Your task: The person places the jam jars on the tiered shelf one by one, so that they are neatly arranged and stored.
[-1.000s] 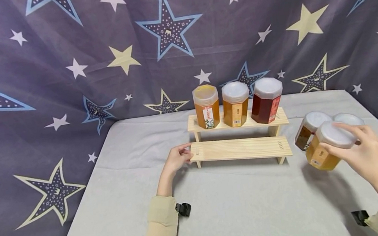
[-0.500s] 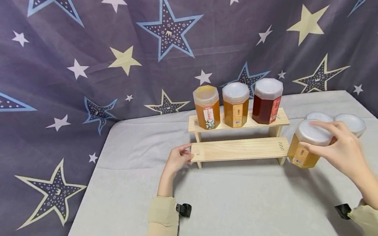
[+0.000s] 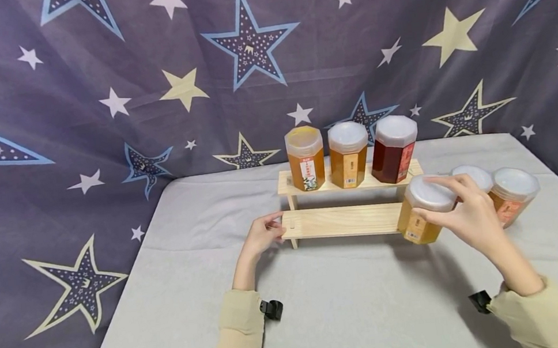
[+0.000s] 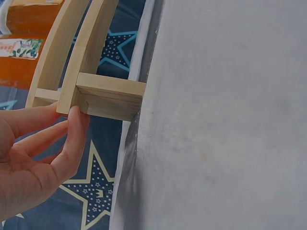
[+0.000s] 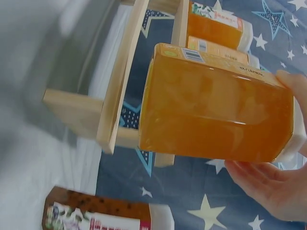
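My right hand (image 3: 469, 214) grips a honey jar (image 3: 417, 218) near its white lid and holds it tilted over the right end of the lower step of a wooden two-step rack (image 3: 339, 221). In the right wrist view the amber jar (image 5: 216, 108) hangs just off the plank, a gap showing under its base. With thumb and fingers my left hand (image 3: 260, 235) pinches the lower step's left end; the left wrist view shows the fingertips at the plank's corner (image 4: 69, 103). Along the upper step stand an amber jar (image 3: 306, 162), a second amber jar (image 3: 348, 157) and a dark red jar (image 3: 394, 151).
Right of the rack, on the grey cloth-covered table (image 3: 352, 304), stand an orange-labelled jar (image 3: 511, 195) and another white-lidded jar (image 3: 473, 176), mostly hidden behind my right hand. A star-patterned curtain (image 3: 270, 99) hangs behind the table and along its sides.
My right hand has carried the honey jar leftward from beside the two table jars to the lower step's right end. My left hand has stayed at the rack's left end.
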Available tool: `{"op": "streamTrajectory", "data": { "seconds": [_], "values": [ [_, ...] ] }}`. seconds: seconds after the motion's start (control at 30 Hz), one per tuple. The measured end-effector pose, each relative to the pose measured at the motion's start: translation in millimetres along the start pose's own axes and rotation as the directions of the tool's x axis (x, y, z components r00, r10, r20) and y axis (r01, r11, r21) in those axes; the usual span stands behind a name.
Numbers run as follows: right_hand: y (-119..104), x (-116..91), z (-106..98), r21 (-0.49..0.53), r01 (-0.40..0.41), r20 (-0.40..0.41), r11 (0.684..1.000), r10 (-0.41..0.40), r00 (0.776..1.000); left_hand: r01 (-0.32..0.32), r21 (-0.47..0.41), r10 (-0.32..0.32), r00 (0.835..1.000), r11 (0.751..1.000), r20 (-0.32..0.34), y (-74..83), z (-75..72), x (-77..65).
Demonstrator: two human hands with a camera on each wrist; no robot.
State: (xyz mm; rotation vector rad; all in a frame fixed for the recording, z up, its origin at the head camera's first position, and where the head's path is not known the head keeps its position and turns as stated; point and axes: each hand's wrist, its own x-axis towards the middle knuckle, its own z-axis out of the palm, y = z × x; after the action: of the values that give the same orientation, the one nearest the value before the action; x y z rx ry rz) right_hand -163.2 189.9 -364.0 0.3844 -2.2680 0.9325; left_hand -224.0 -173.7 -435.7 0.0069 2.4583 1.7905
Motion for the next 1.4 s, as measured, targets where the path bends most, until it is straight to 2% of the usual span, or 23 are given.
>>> {"op": "streamTrajectory", "data": {
  "seconds": [0.17,0.47,0.87,1.13,1.4],
  "values": [
    [-3.7,3.0,10.0,0.027,0.027,0.010,0.999,-0.027,1.000,0.004,0.004,-0.004,1.000,1.000,-0.001,1.3,0.2,-1.6],
    [-13.9,9.7,27.2,0.068,0.014,0.060,0.998,-0.018,0.998,-0.008,-0.003,0.008,1.000,1.000,-0.002,0.8,-0.2,-1.7],
    [-25.6,18.2,50.3,0.145,0.038,0.090,0.989,-0.052,0.995,0.009,-0.003,-0.009,1.000,1.000,0.001,-1.0,0.0,0.4],
    [-37.5,22.5,66.5,0.203,0.014,0.134,0.979,-0.042,0.990,0.008,0.005,-0.008,1.000,1.000,-0.001,1.2,-0.3,-0.5],
    [-47.5,26.7,83.7,0.240,0.006,0.126,0.971,-0.037,0.991,0.008,0.000,-0.008,1.000,1.000,0.006,3.5,0.1,-2.5]
  ]
}}
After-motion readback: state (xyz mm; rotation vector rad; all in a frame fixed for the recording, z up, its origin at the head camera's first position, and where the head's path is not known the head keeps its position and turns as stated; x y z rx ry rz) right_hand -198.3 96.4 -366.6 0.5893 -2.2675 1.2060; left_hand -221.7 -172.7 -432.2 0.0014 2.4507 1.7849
